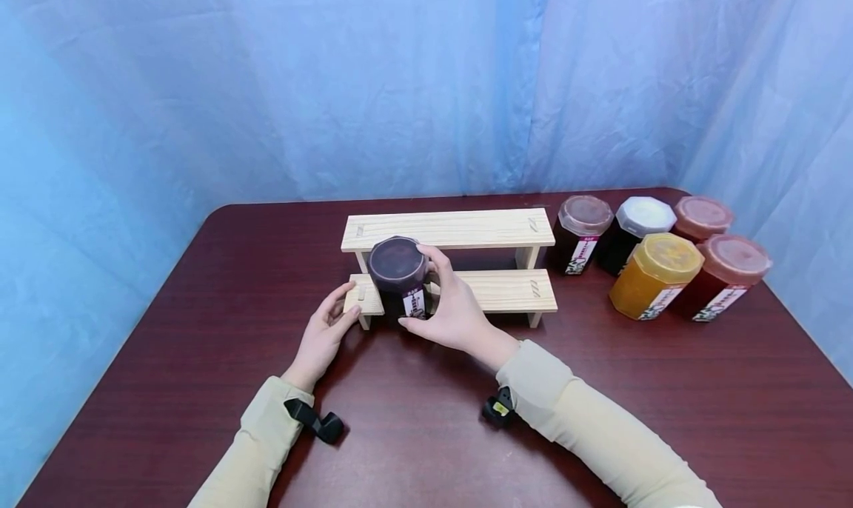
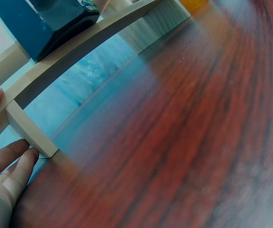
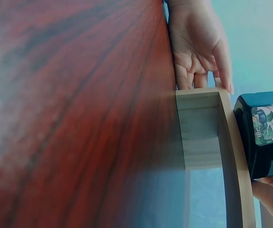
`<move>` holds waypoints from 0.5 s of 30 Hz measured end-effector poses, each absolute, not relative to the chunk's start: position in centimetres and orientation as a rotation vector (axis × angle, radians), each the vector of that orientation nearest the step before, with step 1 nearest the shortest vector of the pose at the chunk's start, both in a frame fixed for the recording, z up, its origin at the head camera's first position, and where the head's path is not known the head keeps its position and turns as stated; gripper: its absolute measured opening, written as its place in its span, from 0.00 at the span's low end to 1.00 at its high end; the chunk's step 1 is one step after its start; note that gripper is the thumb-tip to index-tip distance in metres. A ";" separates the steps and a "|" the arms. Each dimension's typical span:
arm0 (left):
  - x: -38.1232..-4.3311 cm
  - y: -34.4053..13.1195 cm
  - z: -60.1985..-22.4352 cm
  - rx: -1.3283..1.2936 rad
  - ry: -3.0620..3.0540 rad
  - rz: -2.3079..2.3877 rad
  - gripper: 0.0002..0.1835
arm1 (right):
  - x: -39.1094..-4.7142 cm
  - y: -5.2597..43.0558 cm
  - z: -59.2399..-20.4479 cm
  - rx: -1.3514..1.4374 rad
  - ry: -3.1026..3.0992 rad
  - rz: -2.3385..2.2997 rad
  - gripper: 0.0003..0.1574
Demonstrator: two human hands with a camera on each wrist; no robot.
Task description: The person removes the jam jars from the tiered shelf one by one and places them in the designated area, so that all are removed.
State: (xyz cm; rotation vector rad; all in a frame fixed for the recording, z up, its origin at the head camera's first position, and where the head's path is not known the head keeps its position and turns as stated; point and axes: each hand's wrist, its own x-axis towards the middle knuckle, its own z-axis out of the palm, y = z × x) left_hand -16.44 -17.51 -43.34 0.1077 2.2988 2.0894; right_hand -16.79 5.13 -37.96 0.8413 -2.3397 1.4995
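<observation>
A dark jar (image 1: 397,260) with an eight-sided lid stands upright at the left part of a two-step wooden shelf (image 1: 493,289). My right hand (image 1: 460,319) grips it from the right, thumb at the front and fingers round the far side. In the right wrist view, the jar (image 3: 264,159) has its base at the lower board; whether its weight rests there I cannot tell. My left hand (image 1: 323,341) holds the lower step's left end. The left wrist view shows the left thumb on the board and the left fingers (image 2: 20,175) against the leg.
At the table's (image 1: 426,426) right side several more jars stand together: a dark one (image 1: 578,234), one with a white lid (image 1: 645,215), a yellow one (image 1: 660,267) and reddish ones (image 1: 733,260). Blue curtains (image 1: 400,86) hang behind and beside the table.
</observation>
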 end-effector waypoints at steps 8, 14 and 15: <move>-16.4 -17.4 -43.3 0.113 2.292 2.088 0.26 | -16.6 6.0 -38.1 0.868 -2.317 1.532 0.64; -16.4 -17.5 -43.3 0.120 2.295 2.086 0.26 | -16.5 6.2 -38.3 0.898 -2.293 1.536 0.63; -16.4 -17.5 -43.3 0.119 2.293 2.088 0.26 | -16.5 6.2 -38.3 0.906 -2.288 1.536 0.63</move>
